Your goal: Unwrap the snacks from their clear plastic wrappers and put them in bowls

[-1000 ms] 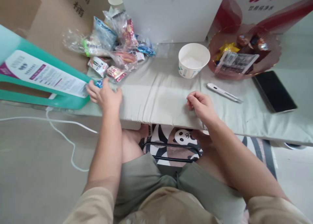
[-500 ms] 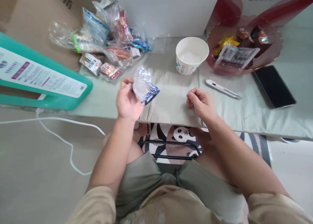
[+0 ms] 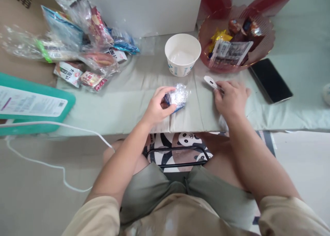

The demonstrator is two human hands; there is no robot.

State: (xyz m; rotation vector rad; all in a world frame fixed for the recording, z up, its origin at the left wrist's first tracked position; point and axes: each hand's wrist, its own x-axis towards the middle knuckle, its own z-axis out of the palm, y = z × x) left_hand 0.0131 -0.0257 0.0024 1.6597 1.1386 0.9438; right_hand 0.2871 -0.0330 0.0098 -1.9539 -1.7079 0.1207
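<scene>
My left hand (image 3: pixel 161 105) is closed around a crinkled plastic packet (image 3: pixel 178 96), clear on top with blue at its edge, just above the table's front part. My right hand (image 3: pixel 232 97) has its fingers on a white utility knife (image 3: pixel 210 82); the handle's end sticks out to the left, and the hand hides the rest. Beyond the two hands stands a white paper cup (image 3: pixel 182 55) with blue marks, upright. By my right wrist is a small clear plastic scrap (image 3: pixel 222 122), partly covered.
Several wrapped snacks (image 3: pixel 98 60) lie piled at the back left. A pink bowl (image 3: pixel 223 67) holding packets stands at the back right, with a black phone (image 3: pixel 270 80) in front. A green jug-like container (image 3: pixel 68 98) and a white cable (image 3: pixel 77 126) are at left.
My left hand has carried the packet to the right. My right hand has moved right and closed on the utility knife. The camera view has shifted to the right.
</scene>
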